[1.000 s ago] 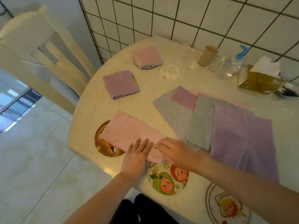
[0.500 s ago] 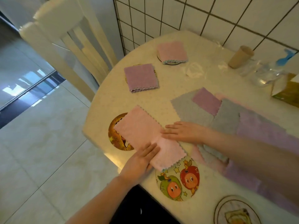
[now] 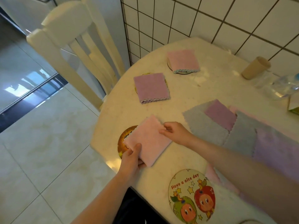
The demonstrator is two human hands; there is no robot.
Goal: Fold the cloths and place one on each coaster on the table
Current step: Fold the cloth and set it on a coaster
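Right, I have a folded pale pink cloth with a scalloped edge (image 3: 148, 139) held between both hands near the table's front-left edge. My left hand (image 3: 131, 157) grips its near corner, thumb on top and fingers curled underneath. My right hand (image 3: 174, 132) pinches the cloth's far right edge with curled fingertips. The cloth lies partly over a round brown-and-gold patterned coaster (image 3: 123, 143), covering its right side while the left rim shows; I cannot tell whether the cloth rests on it or is lifted slightly.

Farther back on the cream speckled round table (image 3: 186, 94), a folded mauve cloth (image 3: 151, 88) sits on a coaster of which only slivers of rim show, and behind it a folded pink cloth with a pale blue trim (image 3: 183, 61) sits on a dark-rimmed round coaster (image 3: 183, 73).

To my right lies a heap of unfolded cloths: a grey cloth (image 3: 205, 125), a small purple cloth (image 3: 220, 114) on top of it, and a large lilac cloth (image 3: 278, 146) under my right forearm.

Near the front edge is a bare round cartoon coaster reading "Have a nice day" (image 3: 191, 198).

A tan paper cup (image 3: 254, 67) stands near the white tiled wall (image 3: 210, 16), and a cream wooden chair (image 3: 77, 46) stands at the table's left.
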